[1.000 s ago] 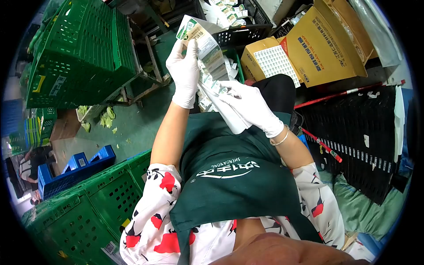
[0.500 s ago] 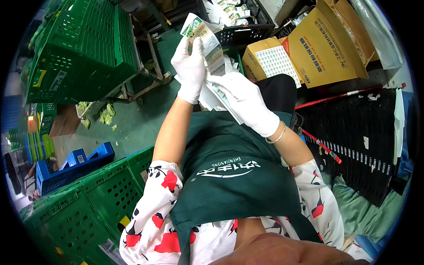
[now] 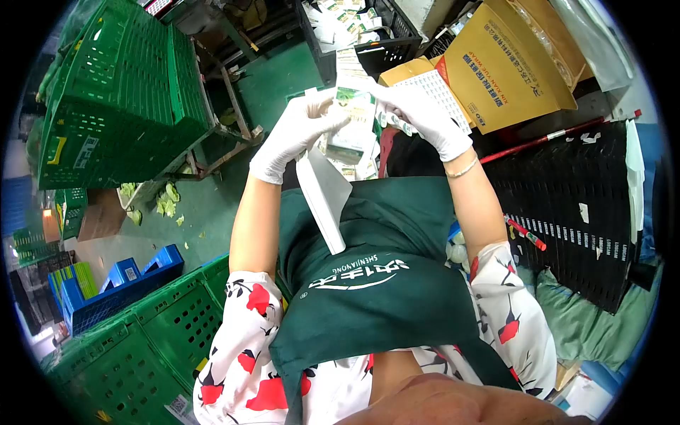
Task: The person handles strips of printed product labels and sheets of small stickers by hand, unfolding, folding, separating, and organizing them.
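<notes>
My left hand, in a white glove, is closed around a printed green-and-white label strip. A white stack of folded paper hangs down below that hand, over my green apron. My right hand, gloved too, pinches the strip's upper right side, and a zigzag of printed edges shows under its fingers. The fingertips are partly hidden. More printed labels lie below the hands, partly covered by them.
Printed labels fill a black crate ahead. To its right stands an open cardboard box beside a sheet of small stickers. Green crates are stacked at left, another green crate stands nearer, and black crates are at right.
My hands have moved apart, the right one up and to the right. The printed strip is lower between them, and the white folded paper now hangs below my left hand.
</notes>
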Available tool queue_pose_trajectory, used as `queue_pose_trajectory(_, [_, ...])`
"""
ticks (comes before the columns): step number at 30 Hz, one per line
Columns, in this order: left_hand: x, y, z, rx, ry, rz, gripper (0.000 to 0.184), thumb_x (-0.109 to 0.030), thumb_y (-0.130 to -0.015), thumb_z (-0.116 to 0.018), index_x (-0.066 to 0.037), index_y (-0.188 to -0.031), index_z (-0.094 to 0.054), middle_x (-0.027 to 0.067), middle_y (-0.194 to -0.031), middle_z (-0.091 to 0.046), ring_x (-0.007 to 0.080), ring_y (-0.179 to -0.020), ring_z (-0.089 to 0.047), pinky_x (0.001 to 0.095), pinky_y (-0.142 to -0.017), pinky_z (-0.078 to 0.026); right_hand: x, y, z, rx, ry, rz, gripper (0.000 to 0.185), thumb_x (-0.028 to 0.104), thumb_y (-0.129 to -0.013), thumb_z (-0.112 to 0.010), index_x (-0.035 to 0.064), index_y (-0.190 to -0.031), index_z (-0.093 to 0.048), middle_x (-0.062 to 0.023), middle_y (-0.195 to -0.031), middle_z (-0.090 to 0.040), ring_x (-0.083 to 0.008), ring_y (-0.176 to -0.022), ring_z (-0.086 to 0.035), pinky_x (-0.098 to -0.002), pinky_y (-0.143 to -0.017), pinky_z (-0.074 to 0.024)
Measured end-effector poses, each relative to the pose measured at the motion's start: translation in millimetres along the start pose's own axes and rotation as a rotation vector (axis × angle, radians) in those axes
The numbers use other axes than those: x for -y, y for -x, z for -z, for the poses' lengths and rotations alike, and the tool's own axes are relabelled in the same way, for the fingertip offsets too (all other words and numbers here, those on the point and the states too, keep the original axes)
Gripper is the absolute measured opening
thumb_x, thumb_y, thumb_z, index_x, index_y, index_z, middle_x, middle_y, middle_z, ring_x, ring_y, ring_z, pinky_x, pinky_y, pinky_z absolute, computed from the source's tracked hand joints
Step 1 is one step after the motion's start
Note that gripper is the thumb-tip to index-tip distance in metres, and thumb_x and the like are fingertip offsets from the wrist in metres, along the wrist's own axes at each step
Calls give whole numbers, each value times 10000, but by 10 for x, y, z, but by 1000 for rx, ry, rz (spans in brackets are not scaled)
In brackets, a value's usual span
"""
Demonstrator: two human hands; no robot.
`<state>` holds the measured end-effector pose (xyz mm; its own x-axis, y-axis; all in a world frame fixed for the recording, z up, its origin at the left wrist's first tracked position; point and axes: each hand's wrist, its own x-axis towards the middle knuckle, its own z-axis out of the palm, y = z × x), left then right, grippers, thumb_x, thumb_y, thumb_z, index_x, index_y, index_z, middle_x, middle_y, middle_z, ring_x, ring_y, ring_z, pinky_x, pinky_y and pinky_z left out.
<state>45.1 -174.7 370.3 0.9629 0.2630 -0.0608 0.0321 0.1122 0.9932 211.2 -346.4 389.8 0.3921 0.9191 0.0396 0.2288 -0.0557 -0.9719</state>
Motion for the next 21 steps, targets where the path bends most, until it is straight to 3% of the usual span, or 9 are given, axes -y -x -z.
queue_pose_trajectory(3, [13, 13, -26, 6, 50, 51, 338, -181, -918, -685, -5, -1206, -660, -20, -956, -660, 37, -815, -554, 216, -764, -475, 15, -113, 38, 196, 51, -173, 339, 338, -970, -593, 54, -1091, -733, -17, -683, -591, -72, -627, -486, -230, -603, -418])
queue_pose_trajectory(5, [186, -43, 162, -11, 102, 179, 301, -172, -919, -684, 0, -1165, -670, -7, -958, -665, 51, -822, -571, 222, -771, -484, 59, -75, -26, 336, 20, -204, 373, 400, -952, -614, 63, -1026, -756, -40, -695, -632, -78, -667, -554, -247, -620, -459])
queue_pose_trajectory(7, [150, -72, 51, -98, 221, 115, 255, -166, -917, -691, 11, -1101, -683, 42, -1008, -691, 89, -863, -620, 239, -798, -504, 172, 18, -155, 430, 114, -142, 382, 351, -937, -657, -17, -861, -726, -38, -610, -587, -93, -567, -521, -263, -549, -434])
queue_pose_trajectory(8, [108, -62, 16, -111, 227, 101, 256, -166, -914, -693, 12, -1098, -685, 49, -1013, -695, 93, -871, -628, 240, -795, -506, -19, 70, -213, 383, 162, 17, 400, 345, -938, -657, -22, -791, -707, -63, -610, -613, -105, -558, -540, -268, -547, -450])
queue_pose_trajectory(9, [65, -62, -16, -122, 234, 88, 257, -166, -912, -696, 14, -1096, -688, 55, -1019, -700, 98, -878, -636, 241, -792, -509, 142, 56, -133, 441, 323, -6, 396, 345, -949, -636, -12, -789, -692, -46, -615, -602, -87, -558, -554, -270, -542, -448])
queue_pose_trajectory(12, [124, -93, -22, -150, 97, 31, 277, -164, -901, -699, 20, -1107, -689, 51, -1017, -709, 85, -868, -638, 238, -777, -510, 4, 107, -86, -95, -12, -104, 329, 321, -990, -560, 29, -905, -685, 1, -647, -558, -72, -551, -513, -251, -542, -436])
queue_pose_trajectory(15, [149, -98, -76, -140, -41, 48, 280, -152, -891, -714, 29, -1104, -696, 41, -988, -716, 76, -857, -634, 240, -779, -509, -57, 117, -95, -299, 148, 182, 300, 291, -976, -602, 9, -984, -704, -29, -778, -653, -56, -705, -571, -230, -643, -459])
queue_pose_trajectory(18, [239, -130, -105, -123, -139, 68, 280, -104, -899, -718, 33, -1140, -685, 54, -1031, -715, 73, -894, -633, 238, -804, -512, -65, 27, -281, -268, -78, -46, 267, 245, -898, -718, 11, -1025, -691, -46, -797, -675, -49, -727, -593, -218, -657, -477])
queue_pose_trajectory(21, [282, -130, -105, -150, -245, 69, 281, -107, -901, -717, 35, -1141, -684, 50, -1028, -712, 73, -896, -628, 238, -807, -512, -135, -25, -402, -384, 266, -27, 326, 309, -848, -764, 18, -976, -690, -79, -780, -673, -73, -705, -607, -247, -663, -505])
